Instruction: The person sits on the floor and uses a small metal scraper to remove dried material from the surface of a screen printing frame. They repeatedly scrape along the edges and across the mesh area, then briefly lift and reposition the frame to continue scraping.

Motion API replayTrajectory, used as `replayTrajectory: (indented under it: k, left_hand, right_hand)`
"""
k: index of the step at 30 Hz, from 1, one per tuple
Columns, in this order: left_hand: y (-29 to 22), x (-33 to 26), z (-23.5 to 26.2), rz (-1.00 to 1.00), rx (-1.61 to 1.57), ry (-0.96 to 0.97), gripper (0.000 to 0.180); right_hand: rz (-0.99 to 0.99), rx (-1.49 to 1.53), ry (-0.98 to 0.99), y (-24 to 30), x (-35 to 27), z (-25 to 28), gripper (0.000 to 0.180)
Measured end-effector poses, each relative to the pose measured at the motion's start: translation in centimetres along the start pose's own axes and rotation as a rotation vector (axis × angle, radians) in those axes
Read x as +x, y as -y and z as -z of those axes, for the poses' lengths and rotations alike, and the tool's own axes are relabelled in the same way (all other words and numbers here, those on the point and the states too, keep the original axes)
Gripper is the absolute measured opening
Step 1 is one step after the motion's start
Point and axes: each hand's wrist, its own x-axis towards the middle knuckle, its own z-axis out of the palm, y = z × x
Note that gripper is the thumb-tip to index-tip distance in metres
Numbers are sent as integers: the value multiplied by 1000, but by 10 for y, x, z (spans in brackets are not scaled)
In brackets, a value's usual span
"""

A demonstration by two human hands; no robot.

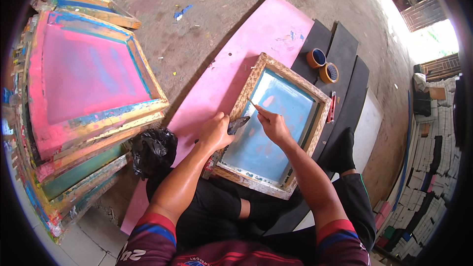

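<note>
A wooden screen-printing frame (312, 149) with a pale blue mesh (276, 133) lies tilted across my lap and the boards. My left hand (215, 132) is closed around a dark tool (238, 124), its pointed head jutting over the frame's left rail; I cannot make out its exact kind. My right hand (274, 126) reaches over the mesh and pinches a thin rod-like tool (252, 103). The rod's tip meets the inner edge of the left rail. Most of the dark tool's handle is hidden by my fingers.
Under the frame lie a pink board (246, 44) and dark boards (340, 49). Two rolls of brown tape (328, 73) and a red-handled tool (331, 106) are beyond its right side. Stacked printing frames (160, 106) stand left, near a black plastic bag (153, 151).
</note>
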Motion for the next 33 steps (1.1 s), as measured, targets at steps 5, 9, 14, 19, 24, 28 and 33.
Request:
replayTrajectory:
  k: [5, 9, 14, 19, 24, 28, 33]
  left_hand:
    - [0, 8, 4, 3, 12, 4, 44]
    - [3, 6, 3, 25, 24, 9, 44]
    - [1, 7, 7, 32, 14, 40, 45]
    - [2, 5, 4, 29, 12, 3, 44]
    - [-3, 7, 4, 26, 23, 1, 44]
    - [3, 6, 4, 28, -6, 4, 44]
    - [0, 9, 6, 65, -17, 48, 43]
  right_hand:
    - [-411, 273, 170, 21, 12, 14, 40]
    - [-51, -62, 16, 21, 5, 12, 41]
    - [-77, -191, 35, 37, 4, 20, 39]
    - [-90, -346, 93, 53, 6, 26, 39]
    - [39, -136, -9, 23, 6, 4, 44]
    - [-427, 395, 235, 29, 15, 20, 45]
    - [60, 75, 19, -16, 16, 3, 44]
